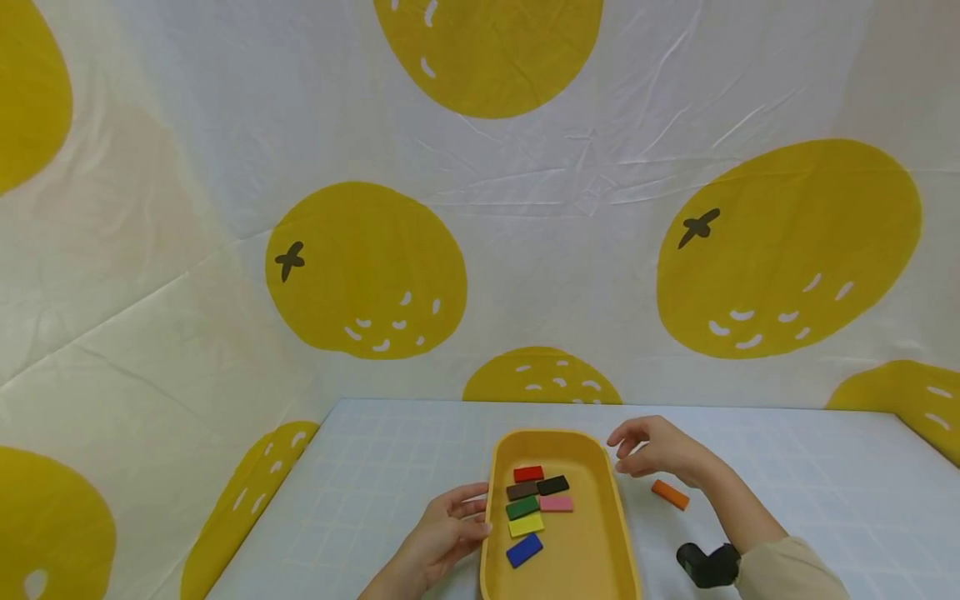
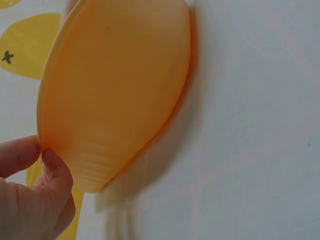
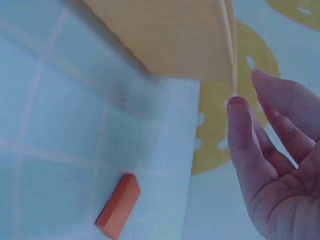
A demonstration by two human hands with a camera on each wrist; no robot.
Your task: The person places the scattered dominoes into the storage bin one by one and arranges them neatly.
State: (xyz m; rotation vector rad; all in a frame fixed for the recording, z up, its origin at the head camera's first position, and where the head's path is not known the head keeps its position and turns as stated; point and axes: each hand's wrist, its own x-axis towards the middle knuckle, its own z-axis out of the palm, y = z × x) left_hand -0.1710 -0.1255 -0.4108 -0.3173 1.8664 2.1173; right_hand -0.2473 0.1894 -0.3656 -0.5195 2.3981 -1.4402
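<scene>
A yellow plastic tray stands on the table. Inside it lie several small coloured blocks: a red block, a brown block, a black block, a green block, a pink block, a yellow block and a blue block. At the tray's left side, my left hand pinches the rim between thumb and fingers, as the left wrist view shows. My right hand hovers by the right rim, fingers loosely bent and holding nothing. An orange block lies on the table below it.
Under the right forearm, a black object shows beside the beige sleeve. The pale gridded table ends at a white cloth backdrop printed with yellow fruit; another cloth side rises on the left.
</scene>
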